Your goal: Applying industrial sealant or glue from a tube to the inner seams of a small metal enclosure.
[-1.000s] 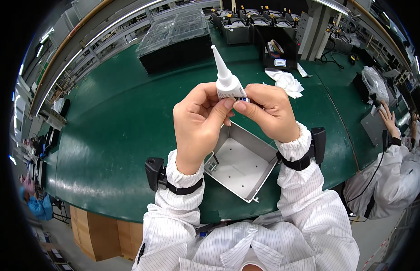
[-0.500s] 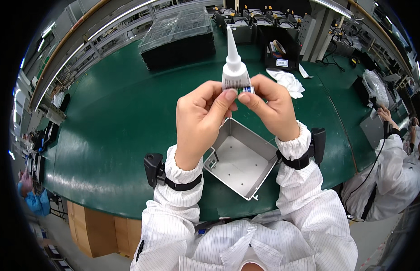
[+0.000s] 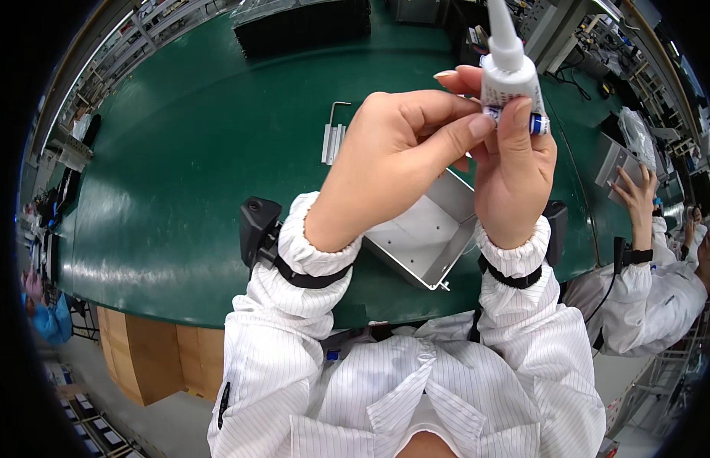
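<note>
A white squeeze tube (image 3: 510, 79) with a long tapered nozzle stands nozzle-up between my hands, its lower end rolled up with blue showing. My right hand (image 3: 513, 183) grips it, thumb across the front and fingers behind. With thumb and fingertips, my left hand (image 3: 393, 160) pinches the left end of the roll; some of its fingers are hidden. Below the hands, partly covered by them, an open grey metal box (image 3: 417, 235) sits tilted on the green table (image 3: 179, 198).
Beyond my left hand lie a hex key (image 3: 333, 111) and a small ribbed metal piece (image 3: 333, 145). A black crate (image 3: 305, 29) stands at the back. To the right, another person's hand (image 3: 637, 197) is beside a grey panel. Cardboard boxes (image 3: 156, 351) stand below the table's left front.
Both hands have moved right with the tube. The right thumb now lies upright over the tube's front. The hex key and ribbed piece have come into sight as the view shifted.
</note>
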A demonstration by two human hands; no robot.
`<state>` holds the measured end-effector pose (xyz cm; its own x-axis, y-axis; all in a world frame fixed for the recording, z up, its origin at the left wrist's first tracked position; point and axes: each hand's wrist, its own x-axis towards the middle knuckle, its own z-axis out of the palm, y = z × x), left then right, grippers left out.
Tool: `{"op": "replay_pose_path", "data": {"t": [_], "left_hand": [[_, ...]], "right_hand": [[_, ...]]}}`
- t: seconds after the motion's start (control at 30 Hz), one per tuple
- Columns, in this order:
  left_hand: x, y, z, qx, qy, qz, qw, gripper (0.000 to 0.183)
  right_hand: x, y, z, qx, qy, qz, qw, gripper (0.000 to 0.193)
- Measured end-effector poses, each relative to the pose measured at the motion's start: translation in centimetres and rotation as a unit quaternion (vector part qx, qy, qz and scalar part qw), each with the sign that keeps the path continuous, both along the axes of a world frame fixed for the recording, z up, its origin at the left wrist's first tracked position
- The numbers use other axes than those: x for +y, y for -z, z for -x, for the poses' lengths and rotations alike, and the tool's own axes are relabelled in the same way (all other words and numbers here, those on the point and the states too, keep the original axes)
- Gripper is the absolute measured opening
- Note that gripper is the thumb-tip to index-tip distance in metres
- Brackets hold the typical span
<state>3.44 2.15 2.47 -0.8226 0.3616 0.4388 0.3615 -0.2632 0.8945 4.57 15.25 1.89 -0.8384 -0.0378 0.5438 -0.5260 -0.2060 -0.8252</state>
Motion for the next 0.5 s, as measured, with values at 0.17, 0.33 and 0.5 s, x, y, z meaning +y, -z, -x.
{"op": "replay_pose_path", "data": {"t": [0.17, 0.33, 0.5], "left_hand": [[-4.1, 1.7, 0.6, -0.014, -0.074, 0.147, 0.986, 0.026], [-8.2, 7.3, 1.3, -0.150, -0.115, 0.252, 0.949, 0.036], [-6.7, 10.1, 0.9, -0.209, -0.056, 0.250, 0.944, 0.062]], "right_hand": [[4.5, 2.2, 0.5, 0.018, 0.078, 0.035, 0.996, 0.044], [6.4, 5.9, -1.6, -0.071, 0.064, 0.035, 0.995, 0.041], [6.9, 8.0, -3.3, -0.156, 0.101, 0.067, 0.980, 0.030]]}}
